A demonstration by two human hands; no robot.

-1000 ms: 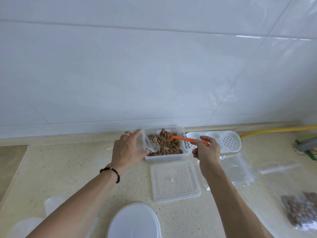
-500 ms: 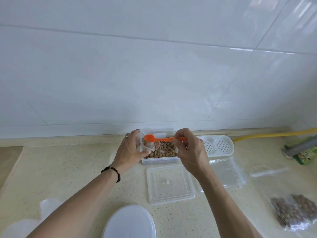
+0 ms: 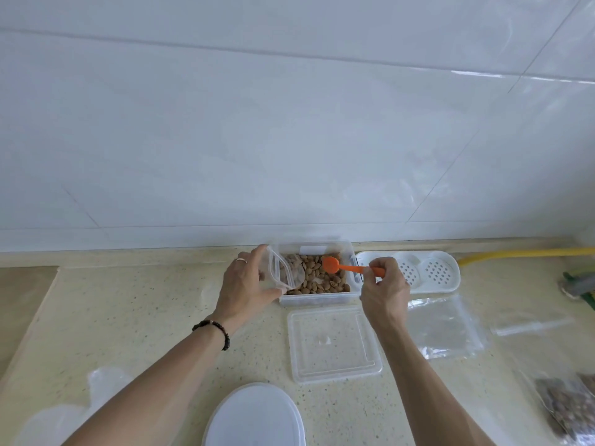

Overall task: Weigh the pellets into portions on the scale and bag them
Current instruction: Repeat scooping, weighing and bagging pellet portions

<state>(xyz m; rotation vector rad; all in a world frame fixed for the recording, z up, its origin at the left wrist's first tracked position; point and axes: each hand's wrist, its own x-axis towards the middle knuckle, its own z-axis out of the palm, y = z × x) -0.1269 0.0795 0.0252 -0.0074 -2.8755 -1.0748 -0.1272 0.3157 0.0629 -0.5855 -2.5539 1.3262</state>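
Observation:
A clear plastic box [image 3: 349,249] of brown pellets [image 3: 314,278] stands by the wall. My left hand [image 3: 246,284] holds a small clear zip bag [image 3: 285,272] open at the box's left end; a few pellets show inside it. My right hand [image 3: 383,292] pinches the handle of an orange spoon [image 3: 347,267], whose bowl hovers over the pellets at the box's right side. A white oval scale [image 3: 254,416] lies at the near edge, between my forearms.
The box's clear lid [image 3: 333,344] lies in front of it. A white perforated tray [image 3: 421,272] sits to the right, with empty clear bags [image 3: 447,326] beside it. Filled pellet bags [image 3: 566,403] lie at far right. A yellow hose [image 3: 521,253] runs along the wall.
The spoon swung from the bag's mouth back to the right over the pellets in the box. My left hand kept holding the bag open.

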